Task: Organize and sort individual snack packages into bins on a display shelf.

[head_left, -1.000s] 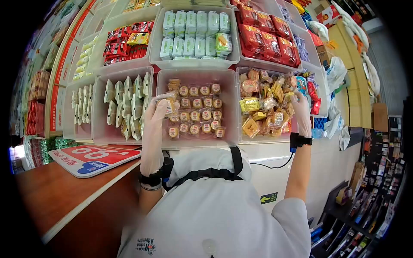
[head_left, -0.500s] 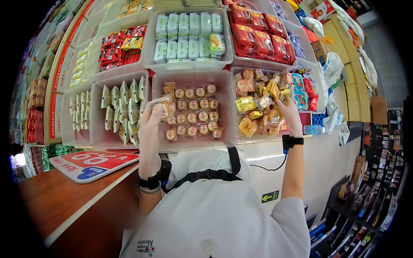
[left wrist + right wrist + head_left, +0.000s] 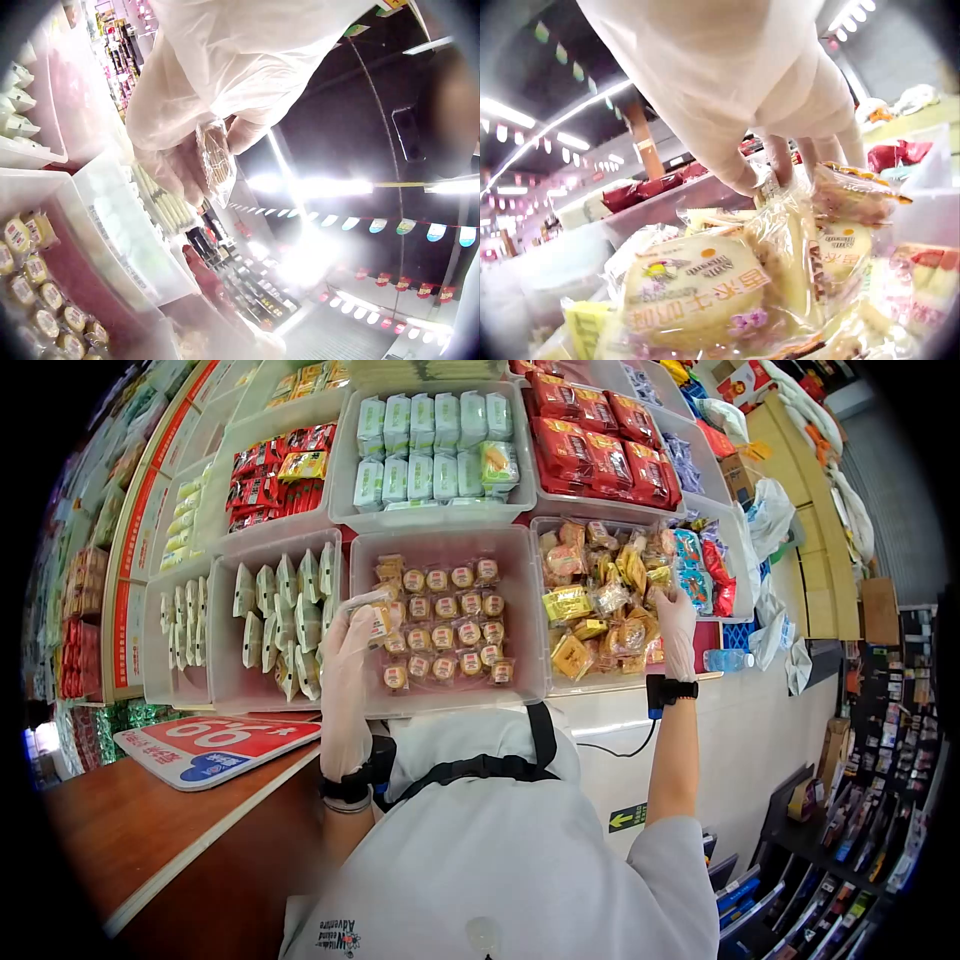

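My gloved left hand [image 3: 347, 655] holds a small clear-wrapped biscuit packet [image 3: 216, 161] between thumb and fingers, over the left side of a bin of round wrapped biscuits [image 3: 442, 608]. The packet is tilted upright in the left wrist view. My gloved right hand [image 3: 677, 628] reaches down into the bin of mixed wrapped biscuits [image 3: 570, 657]. In the right wrist view its thumb and forefinger pinch the edge of a clear biscuit wrapper [image 3: 766, 187]. Under those fingers lies a large round milk biscuit packet [image 3: 697, 289].
Behind stand bins of white-green packets [image 3: 420, 425], large red packets [image 3: 605, 455] and small red packets [image 3: 258, 490]. Pale upright packets [image 3: 290, 585] fill the bin at left. A red price sign [image 3: 215, 745] lies on the wooden counter [image 3: 150, 810]. A plastic bottle [image 3: 727, 660] is at right.
The right hand has moved inward and lower over the mixed biscuits, its fingers closing on a wrapper. The left hand keeps its packet near the same place. The view has shifted slightly.
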### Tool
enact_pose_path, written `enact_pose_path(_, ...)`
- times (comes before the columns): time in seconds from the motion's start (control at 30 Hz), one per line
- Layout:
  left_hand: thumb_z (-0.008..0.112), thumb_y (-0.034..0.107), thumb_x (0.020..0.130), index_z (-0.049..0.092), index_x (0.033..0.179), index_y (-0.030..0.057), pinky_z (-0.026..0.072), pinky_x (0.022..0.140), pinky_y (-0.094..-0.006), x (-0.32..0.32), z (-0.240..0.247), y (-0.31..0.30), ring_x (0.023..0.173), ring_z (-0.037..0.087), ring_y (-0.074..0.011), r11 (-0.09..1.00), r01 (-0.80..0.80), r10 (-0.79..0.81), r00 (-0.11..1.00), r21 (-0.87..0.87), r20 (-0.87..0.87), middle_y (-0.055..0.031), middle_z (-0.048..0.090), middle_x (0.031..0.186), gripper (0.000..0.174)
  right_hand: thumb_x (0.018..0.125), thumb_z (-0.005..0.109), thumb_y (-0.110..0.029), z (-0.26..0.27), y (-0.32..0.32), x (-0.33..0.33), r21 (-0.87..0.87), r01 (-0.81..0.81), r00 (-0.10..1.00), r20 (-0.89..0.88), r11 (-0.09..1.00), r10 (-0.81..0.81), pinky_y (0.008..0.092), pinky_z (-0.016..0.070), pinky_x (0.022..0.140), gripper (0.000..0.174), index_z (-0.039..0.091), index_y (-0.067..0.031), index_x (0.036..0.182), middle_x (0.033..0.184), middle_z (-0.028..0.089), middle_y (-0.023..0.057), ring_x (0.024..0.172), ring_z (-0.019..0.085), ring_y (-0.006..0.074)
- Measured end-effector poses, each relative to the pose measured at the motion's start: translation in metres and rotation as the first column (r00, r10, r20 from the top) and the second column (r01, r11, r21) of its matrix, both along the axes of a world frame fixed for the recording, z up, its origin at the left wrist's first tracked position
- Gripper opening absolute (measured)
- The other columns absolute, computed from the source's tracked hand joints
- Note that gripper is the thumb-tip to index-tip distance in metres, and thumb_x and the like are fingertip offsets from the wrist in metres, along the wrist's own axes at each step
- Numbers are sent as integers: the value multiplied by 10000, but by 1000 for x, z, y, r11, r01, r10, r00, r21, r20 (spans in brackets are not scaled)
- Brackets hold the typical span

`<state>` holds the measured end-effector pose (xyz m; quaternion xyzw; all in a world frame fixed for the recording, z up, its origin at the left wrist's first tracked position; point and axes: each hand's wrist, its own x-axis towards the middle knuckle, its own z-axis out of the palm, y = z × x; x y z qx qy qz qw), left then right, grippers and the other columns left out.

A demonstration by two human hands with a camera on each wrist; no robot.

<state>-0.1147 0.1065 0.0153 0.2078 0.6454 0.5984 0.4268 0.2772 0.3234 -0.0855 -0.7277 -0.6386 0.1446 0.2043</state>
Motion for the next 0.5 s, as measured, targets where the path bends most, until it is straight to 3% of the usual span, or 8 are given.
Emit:
enact_pose_path(0.1,501,276,961,578,1138,43,409,855,-250,-1,1,-2,912,561,-106,1000,-1,2,999,-10,32,-31,643,937,302,829,662,-238,-8,6,12,104,128,903,-423,986,-73,315,438,658,340,605,91,895,750,618,116,695,542,164)
enact_pose_path(0.13,508,275,961,576,1144,47,414,857,-249,0,-1,1,916,563,-105,1000,8,-8,997,3,79,-30,649,942,300,838,664,-253,13,-2,-1,59,124,922,-377,991,-93,290,423,658,340,600,73,908,779,589,89,721,507,143)
enact_pose_path(0.23,472,191,963,547,1207,34,391,917,-252,-1,-9,2,1005,532,-98,997,61,-67,993,56,96,-32,596,1083,300,822,706,-253,20,2,-10,38,107,813,-579,994,-65,248,416,659,367,555,17,1020,867,566,42,760,508,108)
enact_pose_path(0.27,484,194,960,496,1286,48,389,925,-254,4,-2,3,1037,518,-104,995,62,-58,997,75,-59,-55,570,1148,357,821,710,-242,44,-7,-42,54,14,772,-635,998,23,238,417,669,366,551,9,1035,888,559,36,771,510,102)
enact_pose_path(0.37,530,188,947,354,1438,63,346,996,-261,6,11,4,1176,455,-130,990,126,-130,990,69,58,-56,495,1312,536,849,689,-186,84,-26,-88,86,-233,690,-687,969,227,223,437,733,426,535,-24,1212,986,555,28,835,524,96)
enact_pose_path(0.4,530,188,947,354,1438,63,346,996,-261,6,7,4,1176,455,-130,991,121,-125,991,64,52,-56,495,1312,536,865,671,-163,117,-44,-125,107,-350,686,-647,930,333,226,446,756,444,524,-37,1264,1006,558,30,856,531,95)
enact_pose_path(0.43,524,178,952,358,1436,57,340,1011,-262,3,-2,2,1201,453,-138,984,124,-124,992,124,-12,-59,490,1338,526,883,633,-99,123,-55,-151,62,-523,522,-766,850,376,239,461,800,443,509,-58,1307,1030,562,30,918,544,92)
enact_pose_path(0.5,518,168,957,363,1434,51,334,1026,-263,5,-11,6,1225,451,-147,973,135,-124,990,187,-73,-63,486,1363,515,889,572,-26,124,-61,-166,50,-613,476,-773,789,418,233,445,891,414,507,-36,1298,1209,557,50,993,553,96)
